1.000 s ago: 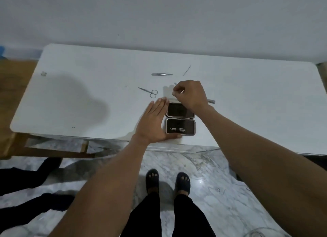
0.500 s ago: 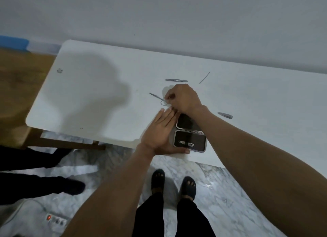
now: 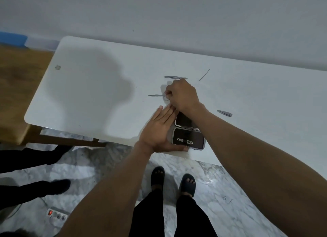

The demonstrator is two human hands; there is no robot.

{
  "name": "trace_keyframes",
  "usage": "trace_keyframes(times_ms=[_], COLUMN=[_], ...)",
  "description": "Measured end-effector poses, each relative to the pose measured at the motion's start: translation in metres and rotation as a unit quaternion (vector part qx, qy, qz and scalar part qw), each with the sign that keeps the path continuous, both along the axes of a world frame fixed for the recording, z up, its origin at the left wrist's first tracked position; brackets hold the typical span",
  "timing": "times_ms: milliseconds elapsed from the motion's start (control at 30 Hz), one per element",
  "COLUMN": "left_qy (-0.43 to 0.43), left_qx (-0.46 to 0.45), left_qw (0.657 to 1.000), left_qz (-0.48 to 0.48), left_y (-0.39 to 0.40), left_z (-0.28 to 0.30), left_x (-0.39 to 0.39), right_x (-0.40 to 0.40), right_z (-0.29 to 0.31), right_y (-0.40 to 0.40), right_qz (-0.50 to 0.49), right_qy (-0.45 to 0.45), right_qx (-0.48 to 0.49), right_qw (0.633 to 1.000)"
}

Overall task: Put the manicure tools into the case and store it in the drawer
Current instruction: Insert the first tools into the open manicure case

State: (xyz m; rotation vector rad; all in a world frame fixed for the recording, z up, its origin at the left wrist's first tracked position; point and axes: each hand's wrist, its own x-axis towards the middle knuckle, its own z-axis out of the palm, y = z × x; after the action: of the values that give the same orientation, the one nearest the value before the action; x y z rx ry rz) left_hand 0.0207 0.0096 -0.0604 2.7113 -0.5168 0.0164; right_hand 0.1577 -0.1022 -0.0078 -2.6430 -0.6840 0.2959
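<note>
**White table, open case at near edge**

Head view: lying open on white table (image 3: 88, 95), case (image 3: 188, 141). Pressing flat beside it, fingers straight, left hand (image 3: 159, 130). Pinching scissors (image 3: 157, 95) at the handles, fingers curled, right hand (image 3: 182, 95). Lying apart: tweezers (image 3: 175, 77), nail clipper (image 3: 224, 113).

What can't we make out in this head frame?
- Far half of the open case: mostly covered by the right forearm, so its slots are unreadable.
- Scissors: handle loops sit under the right hand; the exact grip is hidden.
- Tweezers: one end is behind the right knuckles.
- Thin tool near the wall: too small to identify.
- Drawer: not in view.
- Left hand: covers the case's left edge.
</note>
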Motion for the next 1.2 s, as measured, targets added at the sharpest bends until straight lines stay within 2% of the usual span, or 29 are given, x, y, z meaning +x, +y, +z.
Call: trace_keyframes(times_ms=[167, 400, 733, 967, 1200], left_qy=[0.0, 0.028, 0.014, 0.033, 0.034], left_qx=[-0.006, 0.042, -0.014, 0.022, 0.02], left_qw=[1.0, 0.999, 1.0, 0.999, 0.999], left_qz=[0.001, 0.002, 0.006, 0.004, -0.002], left_y=[0.0, 0.0, 0.002, 0.002, 0.002], left_z=[0.0, 0.004, 0.002, 0.006, 0.005], left_x=[0.0, 0.001, -0.003, -0.004, -0.007], right_x=[-0.007, -0.013, -0.067, -0.121, -0.154], right_z=[-0.006, 0.013, 0.04, 0.03, 0.021], right_y=[0.004, -0.026, -0.086, -0.121, -0.143], right_qz=[0.006, -0.067, -0.151, -0.153, -0.133], right_qy=[-0.033, -0.043, -0.058, -0.035, -0.053], right_qx=[-0.049, -0.012, -0.048, -0.059, -0.113], right_qw=[0.998, 0.997, 0.986, 0.986, 0.983])
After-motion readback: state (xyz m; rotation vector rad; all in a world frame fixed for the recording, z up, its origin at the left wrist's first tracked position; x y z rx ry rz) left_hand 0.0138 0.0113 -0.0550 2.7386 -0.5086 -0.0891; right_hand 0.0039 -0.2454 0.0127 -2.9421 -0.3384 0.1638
